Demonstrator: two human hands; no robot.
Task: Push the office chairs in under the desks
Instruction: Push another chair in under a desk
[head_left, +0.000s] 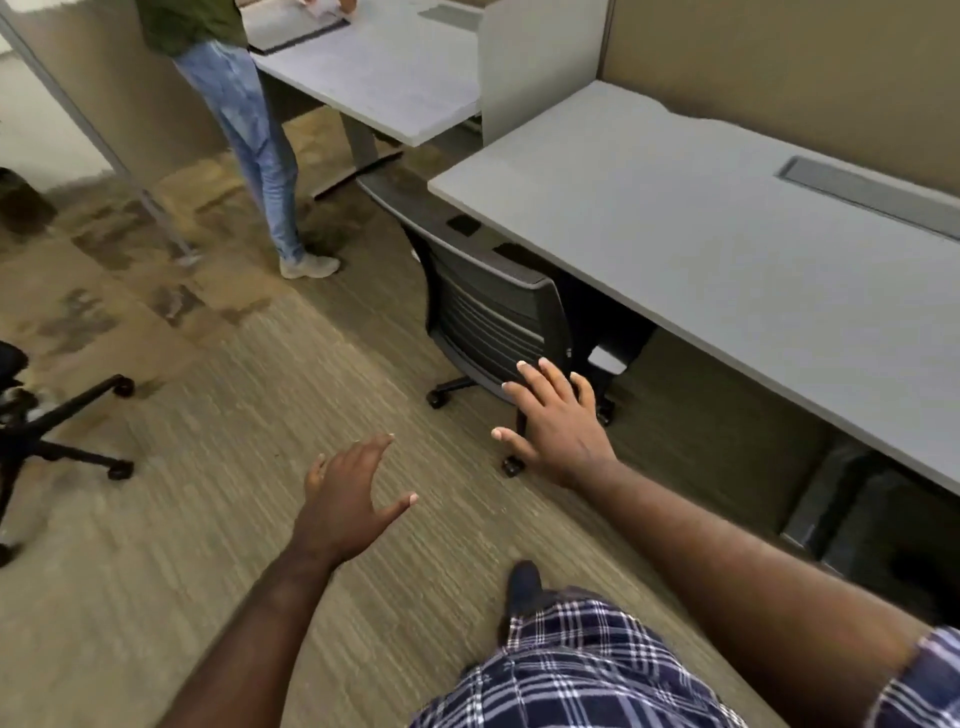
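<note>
Nearest the camera, the left hand (353, 493) hangs over the striped tan carpet (208, 519) with fingers spread and relaxed, holding nothing. The right hand (556, 426) reaches further forward, palm down and fingers straight, also empty; its fingertips lie in front of the lower back of the black mesh-backed office chair on castors (493, 317), though contact cannot be told from here.

That chair stands at the near edge of the long pale grey counter (701, 249), its seat largely under the top and its backrest just outside the edge, so it looks close to pushed in. It should roll easily on the carpet with a steady shove; the frame looks stiff and moderately heavy, while the mesh may give a little. The top rail of the backrest seems the best place to press, since pushing low or to one side could swivel it.

At the far left, the black five-spoke base of a second office chair (57, 426) stands well apart from any counter. Beyond, a person in blue jeans (254, 150) stands beside another grey counter (384, 67).
</note>
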